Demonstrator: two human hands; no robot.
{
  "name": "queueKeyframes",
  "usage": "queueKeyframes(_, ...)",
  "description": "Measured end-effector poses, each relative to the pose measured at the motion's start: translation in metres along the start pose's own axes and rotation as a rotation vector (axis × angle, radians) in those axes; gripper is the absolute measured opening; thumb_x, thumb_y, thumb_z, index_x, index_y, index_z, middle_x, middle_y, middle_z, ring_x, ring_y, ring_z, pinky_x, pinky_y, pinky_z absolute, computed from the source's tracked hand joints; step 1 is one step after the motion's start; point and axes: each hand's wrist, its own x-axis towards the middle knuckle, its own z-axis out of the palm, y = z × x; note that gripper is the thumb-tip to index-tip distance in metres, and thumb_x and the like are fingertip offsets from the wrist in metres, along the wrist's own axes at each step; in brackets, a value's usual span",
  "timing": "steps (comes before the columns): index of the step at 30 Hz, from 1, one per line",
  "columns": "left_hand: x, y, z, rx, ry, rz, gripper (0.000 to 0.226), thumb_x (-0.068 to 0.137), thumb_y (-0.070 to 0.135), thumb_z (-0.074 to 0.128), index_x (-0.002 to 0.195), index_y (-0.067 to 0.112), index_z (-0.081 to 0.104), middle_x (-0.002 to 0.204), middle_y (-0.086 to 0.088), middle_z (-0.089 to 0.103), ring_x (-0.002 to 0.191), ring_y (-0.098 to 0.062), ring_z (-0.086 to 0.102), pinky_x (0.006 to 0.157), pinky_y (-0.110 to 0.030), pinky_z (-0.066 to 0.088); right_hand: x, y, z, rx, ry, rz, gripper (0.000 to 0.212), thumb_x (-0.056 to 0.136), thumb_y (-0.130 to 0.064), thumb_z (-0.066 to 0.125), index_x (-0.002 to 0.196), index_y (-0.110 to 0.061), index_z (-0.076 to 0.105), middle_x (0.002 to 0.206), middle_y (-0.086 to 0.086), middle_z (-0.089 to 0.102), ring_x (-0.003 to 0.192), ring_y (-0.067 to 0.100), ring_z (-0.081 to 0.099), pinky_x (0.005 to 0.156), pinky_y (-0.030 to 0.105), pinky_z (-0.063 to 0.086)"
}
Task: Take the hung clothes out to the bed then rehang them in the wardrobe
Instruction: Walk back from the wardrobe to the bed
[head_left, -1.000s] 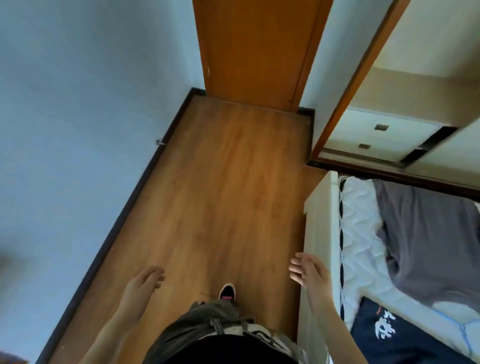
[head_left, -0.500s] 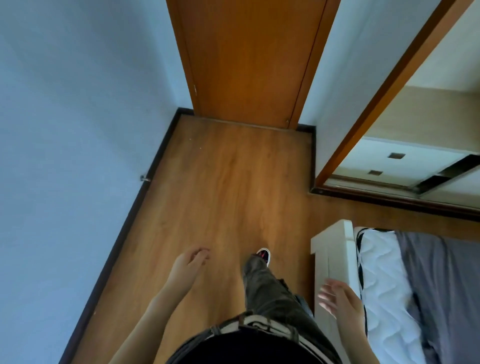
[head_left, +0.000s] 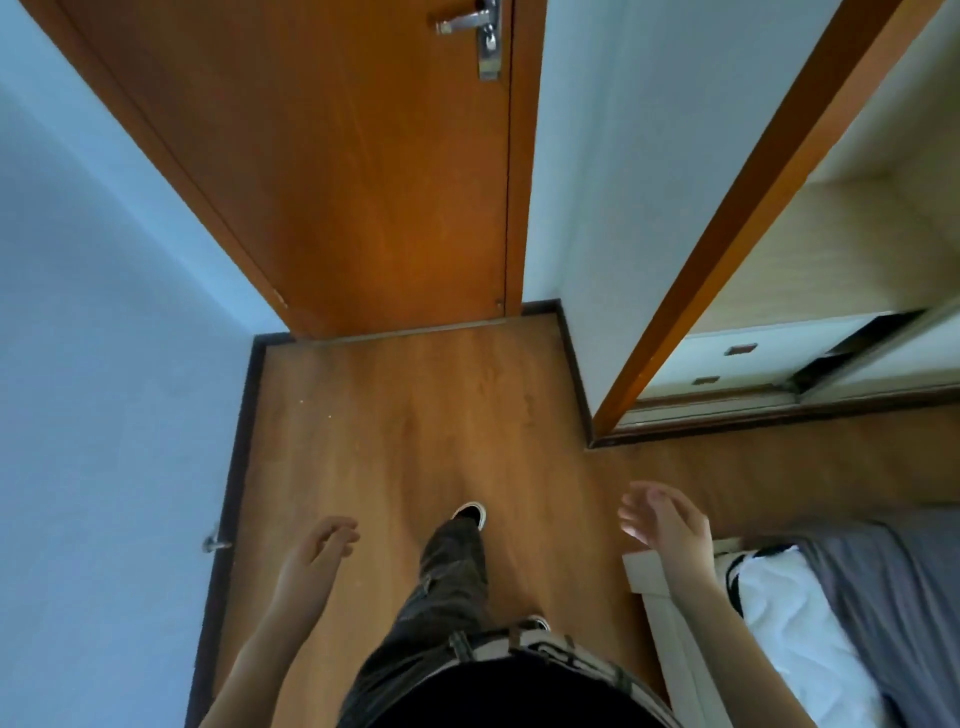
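Note:
I stand on a wooden floor facing a closed door. My left hand hangs low at the left, empty, fingers loosely curled and apart. My right hand is raised a little at the right, empty, fingers spread, just above the corner of the bed's white frame. The bed carries a white mattress and a grey sheet. The wardrobe lies at the upper right with an orange-brown frame, pale drawers and a sliding track. No hung clothes are in sight.
An orange wooden door with a metal handle closes the far end. A blue wall runs along the left, with a small doorstop low on it. My front foot is stepping ahead on the floor.
I have walked forward toward the door. The bed has slid down to the lower right, the dark blue garment has left the view, and my right hand has risen off the bed frame.

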Motion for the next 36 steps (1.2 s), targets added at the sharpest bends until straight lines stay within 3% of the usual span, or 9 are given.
queueKeyframes(3,0.074,0.052,0.01,0.136,-0.192,0.085,0.019,0.097,0.03,0.046,0.092,0.036,0.064,0.099,0.004,0.069,0.096,-0.019,0.065,0.089,-0.042,0.051,0.027,-0.008,0.014,0.125,0.186,0.068,0.023,0.098,-0.009,0.046,0.095,-0.007,0.069,0.093,0.018,0.07,0.083,0.031,0.066,0.084,0.045,0.054)
queueKeyframes(6,0.134,0.131,0.034,0.267,-0.395,0.22,0.015,0.097,0.038,0.045,0.094,0.043,0.058,0.102,0.017,0.064,0.098,-0.004,0.06,0.085,-0.026,0.046,0.041,-0.009,0.014,0.205,0.37,0.101,0.023,0.098,-0.013,0.046,0.096,-0.007,0.069,0.095,0.019,0.07,0.093,0.04,0.066,0.091,0.053,0.052)
queueKeyframes(8,0.163,0.187,0.06,0.36,-0.535,0.325,0.017,0.098,0.035,0.043,0.103,0.037,0.059,0.104,0.022,0.061,0.099,0.003,0.056,0.082,-0.02,0.042,0.038,-0.013,0.009,0.262,0.465,0.115,0.023,0.098,-0.013,0.046,0.1,-0.004,0.067,0.097,0.022,0.069,0.098,0.044,0.064,0.092,0.055,0.051)
queueKeyframes(13,0.207,0.299,0.167,0.534,-0.79,0.56,0.021,0.098,0.032,0.045,0.107,0.028,0.064,0.106,0.013,0.066,0.102,-0.002,0.06,0.086,-0.022,0.047,0.024,-0.018,-0.017,0.388,0.719,0.114,0.023,0.098,-0.009,0.045,0.098,-0.004,0.067,0.093,0.022,0.068,0.083,0.035,0.065,0.085,0.049,0.052)
queueKeyframes(18,0.185,0.353,0.29,0.619,-1.04,0.649,0.021,0.097,0.031,0.046,0.105,0.027,0.064,0.103,0.013,0.067,0.1,0.0,0.061,0.08,-0.015,0.045,0.03,-0.004,-0.062,0.476,0.917,0.138,0.023,0.096,-0.006,0.044,0.099,0.0,0.067,0.09,0.024,0.069,0.076,0.034,0.067,0.068,0.033,0.054)
queueKeyframes(24,0.141,0.376,0.407,0.666,-1.119,0.56,0.021,0.099,0.029,0.045,0.102,0.027,0.065,0.103,0.004,0.068,0.101,-0.011,0.063,0.081,-0.023,0.048,0.059,-0.004,-0.146,0.584,1.01,0.168,0.024,0.097,-0.006,0.043,0.097,-0.002,0.066,0.092,0.022,0.069,0.077,0.032,0.067,0.069,0.036,0.054)
queueKeyframes(29,0.117,0.416,0.477,0.778,-1.167,0.657,0.019,0.098,0.029,0.047,0.097,0.03,0.066,0.097,0.005,0.07,0.096,-0.012,0.065,0.088,-0.033,0.052,0.078,-0.033,-0.217,0.615,1.1,0.113,0.023,0.098,-0.007,0.043,0.098,-0.006,0.066,0.089,0.018,0.07,0.082,0.034,0.068,0.075,0.041,0.056)
queueKeyframes(36,0.101,0.483,0.6,0.809,-1.19,0.711,0.02,0.097,0.025,0.046,0.099,0.023,0.067,0.098,0.002,0.07,0.097,-0.016,0.063,0.089,-0.034,0.048,0.124,-0.051,-0.296,0.695,1.228,0.071,0.025,0.096,-0.002,0.044,0.093,-0.004,0.068,0.085,0.021,0.07,0.077,0.031,0.067,0.075,0.043,0.056)
